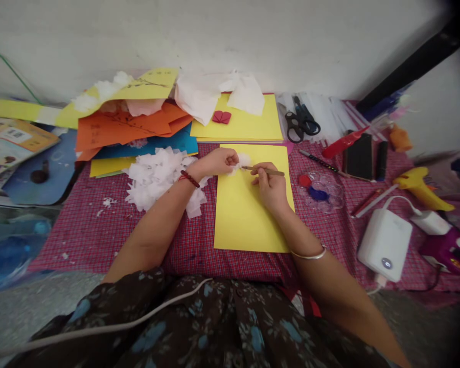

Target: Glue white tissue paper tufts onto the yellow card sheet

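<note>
A sheet of yellow paper [249, 214] lies upright before me on the checked cloth. Near its top edge is a small tuft of white tissue paper [244, 158]. My left hand [220, 161] comes over the sheet's left edge, its fingertips pinched on a bit of white tissue beside the tuft. In my right hand [271, 189] is a slim brown pointed stick [273, 172], perhaps a pencil or brush. Its dark tip points left, close to the left fingertips; whether it touches the tissue I cannot tell. A heap of white tissue squares [153, 176] lies left of the sheet.
Behind the sheet are more yellow paper [237, 134], a folded red paper piece [221, 117] and black scissors [301, 122]. To the right lie a clear palette [329, 191], a white power bank [385, 244] and a yellow glue gun [421, 188]. Orange cards [130, 130] are stacked left.
</note>
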Available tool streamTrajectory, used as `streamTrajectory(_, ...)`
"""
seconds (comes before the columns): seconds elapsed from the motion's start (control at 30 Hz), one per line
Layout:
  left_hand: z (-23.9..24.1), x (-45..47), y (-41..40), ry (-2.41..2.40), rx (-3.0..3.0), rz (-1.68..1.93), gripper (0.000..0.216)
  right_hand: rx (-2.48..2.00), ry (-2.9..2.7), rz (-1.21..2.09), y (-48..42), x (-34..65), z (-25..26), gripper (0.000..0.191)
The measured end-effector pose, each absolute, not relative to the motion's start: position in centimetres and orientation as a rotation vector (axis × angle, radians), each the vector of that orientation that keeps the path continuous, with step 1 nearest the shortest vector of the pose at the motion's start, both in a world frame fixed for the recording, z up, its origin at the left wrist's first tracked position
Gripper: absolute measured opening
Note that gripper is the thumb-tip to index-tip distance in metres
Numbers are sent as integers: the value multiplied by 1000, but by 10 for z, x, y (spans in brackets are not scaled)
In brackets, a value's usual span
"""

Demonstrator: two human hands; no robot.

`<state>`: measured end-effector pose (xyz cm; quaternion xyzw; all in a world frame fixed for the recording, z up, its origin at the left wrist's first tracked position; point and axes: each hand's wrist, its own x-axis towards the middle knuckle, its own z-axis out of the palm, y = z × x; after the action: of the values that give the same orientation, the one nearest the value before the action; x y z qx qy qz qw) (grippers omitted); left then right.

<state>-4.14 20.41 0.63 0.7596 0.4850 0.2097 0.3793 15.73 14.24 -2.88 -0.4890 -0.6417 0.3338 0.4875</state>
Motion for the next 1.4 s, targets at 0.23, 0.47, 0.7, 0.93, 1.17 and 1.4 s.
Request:
streamTrajectory(0.23,11,-55,207,1274,1983,487,35,-1224,-1622,784,139,157,-26,29)
streamTrajectory(0.47,47,-73,202,1349,1867,739,19,-1121,-1281,901,141,162,-23,31)
streamTrajectory(0.7,52,-61,196,1310,1867,704,7,-1133,-1334,961,143,159,-21,27)
streamTrajectory(0.93,49,-63,197,1206,1827,651,7,-1131,-1280,982,152,156,-23,30)
streamTrajectory(1.17,36,-52,196,994,1610,510,13,-1144,-1283,992,155,158,-26,30)
streamTrajectory(1.4,7,-39,203,1326,1879,596,9,-1131,-1285,1000,154,158,-24,29)
